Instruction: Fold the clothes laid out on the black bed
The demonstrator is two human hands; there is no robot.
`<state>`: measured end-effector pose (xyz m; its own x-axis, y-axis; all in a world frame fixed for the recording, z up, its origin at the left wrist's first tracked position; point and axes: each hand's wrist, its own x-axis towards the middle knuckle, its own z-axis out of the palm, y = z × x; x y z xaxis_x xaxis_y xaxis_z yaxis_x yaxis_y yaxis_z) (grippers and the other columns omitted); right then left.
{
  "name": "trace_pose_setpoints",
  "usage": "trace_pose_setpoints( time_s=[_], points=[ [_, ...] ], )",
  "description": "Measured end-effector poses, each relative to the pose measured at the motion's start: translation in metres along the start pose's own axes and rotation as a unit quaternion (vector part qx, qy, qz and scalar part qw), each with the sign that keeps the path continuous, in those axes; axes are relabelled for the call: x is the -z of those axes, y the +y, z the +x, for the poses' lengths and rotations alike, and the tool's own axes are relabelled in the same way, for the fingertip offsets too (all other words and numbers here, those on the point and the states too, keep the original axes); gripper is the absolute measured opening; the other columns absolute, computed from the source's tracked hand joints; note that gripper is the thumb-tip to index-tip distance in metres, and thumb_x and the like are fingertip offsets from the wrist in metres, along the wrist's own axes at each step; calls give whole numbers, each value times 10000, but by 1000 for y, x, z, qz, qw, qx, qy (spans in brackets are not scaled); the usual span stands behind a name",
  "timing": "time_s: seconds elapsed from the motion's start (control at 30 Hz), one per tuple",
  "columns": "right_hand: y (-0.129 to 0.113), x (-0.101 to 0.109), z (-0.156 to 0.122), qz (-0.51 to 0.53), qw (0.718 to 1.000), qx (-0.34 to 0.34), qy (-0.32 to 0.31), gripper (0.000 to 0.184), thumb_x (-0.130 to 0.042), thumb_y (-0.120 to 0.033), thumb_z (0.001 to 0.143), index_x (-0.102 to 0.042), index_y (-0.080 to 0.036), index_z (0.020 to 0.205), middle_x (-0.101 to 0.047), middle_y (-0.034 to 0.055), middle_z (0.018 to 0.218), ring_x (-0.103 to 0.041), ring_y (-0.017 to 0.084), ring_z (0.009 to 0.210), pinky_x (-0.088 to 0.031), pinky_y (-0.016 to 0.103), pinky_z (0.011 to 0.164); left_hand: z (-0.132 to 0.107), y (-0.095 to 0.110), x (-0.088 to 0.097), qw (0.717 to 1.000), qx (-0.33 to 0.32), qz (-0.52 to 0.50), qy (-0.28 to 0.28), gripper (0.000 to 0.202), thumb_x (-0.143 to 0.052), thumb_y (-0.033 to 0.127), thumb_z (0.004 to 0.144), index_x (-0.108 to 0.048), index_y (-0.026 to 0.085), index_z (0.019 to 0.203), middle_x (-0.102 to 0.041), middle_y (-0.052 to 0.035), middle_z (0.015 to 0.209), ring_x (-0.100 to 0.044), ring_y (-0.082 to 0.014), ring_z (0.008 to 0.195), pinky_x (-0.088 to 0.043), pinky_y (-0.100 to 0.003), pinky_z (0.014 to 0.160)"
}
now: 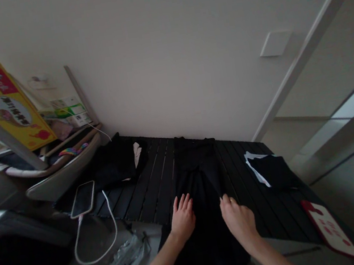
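Note:
A black garment [196, 165] lies spread lengthwise down the middle of a black slatted table [156, 172], its near end hanging over the front edge. My left hand [182, 217] rests flat on the garment with fingers stretched out. Just to its right, my right hand [237, 219] has its fingers curled, pinching a fold of the same black garment.
A folded dark garment [117, 163] lies at the table's back left, another dark folded piece on white cloth [271, 171] at the right. A phone [82, 199] with a white cable [111, 225] sits at the left edge. A red and white card [332, 228] lies front right. Cluttered shelves [29, 143] stand left.

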<state>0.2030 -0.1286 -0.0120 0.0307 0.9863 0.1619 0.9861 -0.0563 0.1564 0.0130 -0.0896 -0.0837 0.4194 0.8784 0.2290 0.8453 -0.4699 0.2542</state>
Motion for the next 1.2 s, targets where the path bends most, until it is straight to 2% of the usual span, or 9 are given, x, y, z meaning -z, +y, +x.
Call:
trace_pose_setpoints(
  time_s=[0.2, 0.3, 0.37, 0.53, 0.67, 0.8, 0.97, 1.07, 1.2],
  points=[
    [-25, -29, -35, 95, 989, 104, -48, 325, -463, -372, 925, -717, -173, 963, -647, 173, 1148, -679, 249, 894, -534, 354, 748, -24, -12, 14, 999, -38, 10, -36, 469, -417, 240, 929, -427, 230, 1398, -398, -35, 1499, -327, -197, 1392, -262, -458, 1152],
    [-2, -29, -39, 163, 973, 157, -43, 330, -462, -403, 919, -727, -215, 974, -589, 142, 1274, -567, 291, 1152, -472, 434, 944, -34, -23, 28, 996, -66, -7, -62, 477, -407, 226, 939, -400, 257, 1415, -383, -27, 1508, -323, -180, 1394, -276, -438, 1145],
    [22, -30, -37, 213, 956, 194, -57, 333, -455, -387, 918, -678, -259, 1130, -496, 91, 1408, -469, 286, 1272, -411, 456, 1032, -41, -32, 37, 994, -82, -16, -72, 476, -400, 210, 942, -402, 262, 1415, -400, -30, 1498, -340, -170, 1385, -273, -425, 1147],
    [67, -56, -41, 301, 928, 184, -119, 493, -458, -359, 906, -438, -293, 1395, -477, 57, 1419, -468, 210, 1281, -402, 380, 1058, -51, -41, 53, 992, -92, -36, -74, 438, -402, 182, 934, -467, 252, 1361, -464, -32, 1453, -377, -179, 1363, -282, -433, 1141],
    [64, -75, -54, 327, 938, 102, -59, 267, -501, -298, 861, -589, -219, 1100, -620, 74, 1102, -602, 199, 1046, -490, 344, 916, -50, -9, 50, 995, -37, -84, -48, 356, -446, 205, 923, -548, 243, 1262, -611, -43, 1281, -499, -201, 1249, -379, -406, 1066],
    [47, -76, -65, 300, 951, 67, -28, 57, -506, -206, 811, -543, -239, 784, -619, 28, 834, -626, 208, 815, -510, 348, 743, -38, 48, 27, 990, 56, -115, -55, 484, -531, 267, 882, -447, 208, 1356, -613, -82, 1251, -553, -241, 1141, -449, -407, 971],
    [37, -60, -82, 377, 926, 27, -7, 158, -369, -270, 919, -512, -249, 856, -654, 47, 800, -668, 203, 750, -511, 302, 669, -14, 95, 7, 961, 127, -238, -56, 688, -551, 147, 818, -261, 181, 1441, -578, -97, 1281, -560, -202, 1135, -456, -338, 984],
    [37, -54, -96, 407, 913, 2, -13, 233, -300, -328, 954, -520, -254, 981, -699, 55, 818, -694, 200, 689, -512, 273, 587, -5, 98, 11, 935, 171, -311, -31, 621, -475, 106, 845, -257, 187, 1421, -611, -79, 1197, -607, -153, 1062, -497, -254, 911],
    [43, -52, -102, 321, 946, 11, -33, 334, -295, -299, 946, -550, -247, 1155, -734, 72, 859, -705, 222, 672, -546, 302, 584, -14, 83, 21, 968, 129, -201, -73, 630, -440, 101, 862, -248, 222, 1450, -522, -98, 1355, -643, -191, 1050, -523, -284, 878]
  ],
)
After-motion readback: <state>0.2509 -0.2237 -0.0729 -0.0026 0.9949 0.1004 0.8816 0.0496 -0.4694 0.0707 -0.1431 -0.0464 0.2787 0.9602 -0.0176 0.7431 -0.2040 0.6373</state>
